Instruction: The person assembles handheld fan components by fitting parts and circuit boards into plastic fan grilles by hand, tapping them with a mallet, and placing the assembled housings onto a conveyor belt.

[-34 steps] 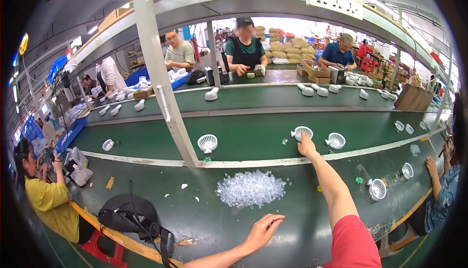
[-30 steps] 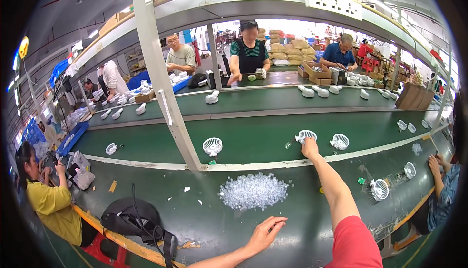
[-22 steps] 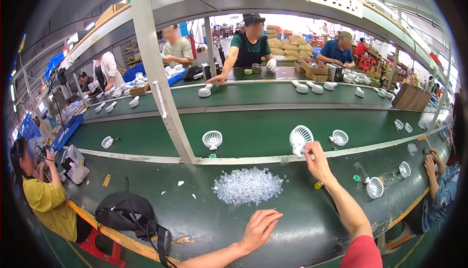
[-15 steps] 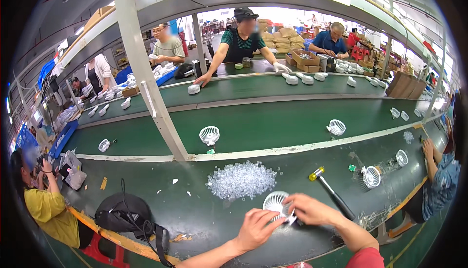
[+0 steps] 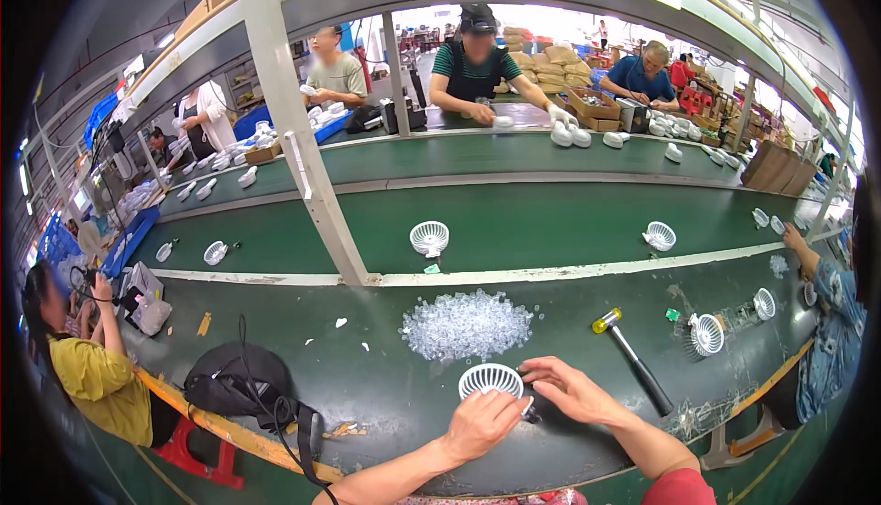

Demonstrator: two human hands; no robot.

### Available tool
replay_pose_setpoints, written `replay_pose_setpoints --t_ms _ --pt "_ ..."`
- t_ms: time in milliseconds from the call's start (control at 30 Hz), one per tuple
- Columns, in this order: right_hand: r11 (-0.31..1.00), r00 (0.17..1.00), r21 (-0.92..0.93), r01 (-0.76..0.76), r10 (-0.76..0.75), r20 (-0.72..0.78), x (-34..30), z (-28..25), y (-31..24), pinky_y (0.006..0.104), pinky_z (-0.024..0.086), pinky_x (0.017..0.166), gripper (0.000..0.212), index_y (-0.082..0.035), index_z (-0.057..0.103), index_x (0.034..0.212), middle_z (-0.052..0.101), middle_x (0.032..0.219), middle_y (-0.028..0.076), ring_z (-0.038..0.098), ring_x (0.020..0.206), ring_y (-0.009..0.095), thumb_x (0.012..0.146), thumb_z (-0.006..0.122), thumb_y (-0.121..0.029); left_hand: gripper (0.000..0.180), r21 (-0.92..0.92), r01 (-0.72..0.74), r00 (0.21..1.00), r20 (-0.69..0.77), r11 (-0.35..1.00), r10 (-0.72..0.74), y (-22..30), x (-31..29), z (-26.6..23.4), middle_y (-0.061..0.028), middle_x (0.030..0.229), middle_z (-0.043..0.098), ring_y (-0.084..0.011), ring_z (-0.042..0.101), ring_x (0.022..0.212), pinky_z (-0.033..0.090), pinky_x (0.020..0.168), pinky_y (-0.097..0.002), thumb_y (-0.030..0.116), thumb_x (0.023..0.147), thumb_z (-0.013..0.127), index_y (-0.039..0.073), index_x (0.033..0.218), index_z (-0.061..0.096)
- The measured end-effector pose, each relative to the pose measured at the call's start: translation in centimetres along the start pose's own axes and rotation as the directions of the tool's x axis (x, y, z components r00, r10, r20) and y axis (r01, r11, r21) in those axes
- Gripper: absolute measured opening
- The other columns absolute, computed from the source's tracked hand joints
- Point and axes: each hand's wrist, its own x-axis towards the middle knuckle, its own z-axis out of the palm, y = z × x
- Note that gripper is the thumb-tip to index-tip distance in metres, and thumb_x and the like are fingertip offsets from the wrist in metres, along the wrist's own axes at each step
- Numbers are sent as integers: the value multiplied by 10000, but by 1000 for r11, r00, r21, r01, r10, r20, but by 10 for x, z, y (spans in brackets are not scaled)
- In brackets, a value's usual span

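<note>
The likeliest trouble seemed to be the round white ribbed plastic fan housing (image 5: 491, 378) turning or slipping, because the bare left hand (image 5: 479, 425) appeared to grip it only along its near edge, and a curved shell like that would probably roll if those fingers loosened. A push away from the body could have run it into the loose heap of small clear plastic pieces (image 5: 468, 326) just beyond, scattering them over the dark green surface (image 5: 367, 413) or trapping a few underneath. A small dark part (image 5: 530, 412), too unclear to identify, showed close by the fingers of the bare right hand (image 5: 571, 391); a careless tug there might have bent it or pulled it loose. A wide swing of the right forearm could also have knocked the hammer with a yellow head and black handle (image 5: 635, 364), which lay on the surface to the right

The housing sat just beyond the left hand and to the left of the right hand, with the clear pieces on its far side. The left hand was closed on the near edge, its fingers hiding part of the ribs. The right hand was at the right side, fingers bent; whether they pressed on the housing or only hovered beside it could not be told, nor whether the two hands touched
</note>
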Motion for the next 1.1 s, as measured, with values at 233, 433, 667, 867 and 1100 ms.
replay_pose_setpoints --t_ms 233,433,667,867,1100 --pt "964 997 -254 -81 83 -5 8 16 -20 309 508 813 212 11 639 1102 694 950 111 662 908 187 924 645 -104 245 136 50 998 -34 989 -46 -16 1 -7 32 783 544 -141 533 705 359 595 -314 141 752 742 132 994 700" --pt "869 960 -446 214 -272 -69 1 30 -14 403 502 661 134 26 655 964 636 841 180 631 761 358 893 644 -87 277 99 100 993 -65 990 -94 -16 7 -7 15 865 586 -145 555 789 385 647 -309 146 782 667 84 1052 673" --pt "893 938 -399 209 -298 -176 6 26 -21 384 510 656 121 16 645 958 649 814 152 648 747 317 905 642 -92 258 -84 190 973 -118 978 -199 -15 11 -9 5 777 617 -164 594 731 393 723 -327 48 720 752 90 968 695" --pt "986 967 -168 -5 -38 -251 1 20 -30 284 494 689 175 7 648 1068 664 801 63 617 729 134 955 608 -120 235 -274 259 943 -136 926 -304 -14 12 -7 -13 798 668 -166 602 708 381 702 -319 26 718 792 96 917 690" --pt "981 985 187 -48 78 -157 0 15 -21 238 476 711 207 -24 680 1126 668 872 4 577 790 57 966 610 -134 170 -644 500 800 87 579 -594 -4 6 -5 -60 853 687 -147 627 800 477 716 -281 4 784 769 50 918 675"
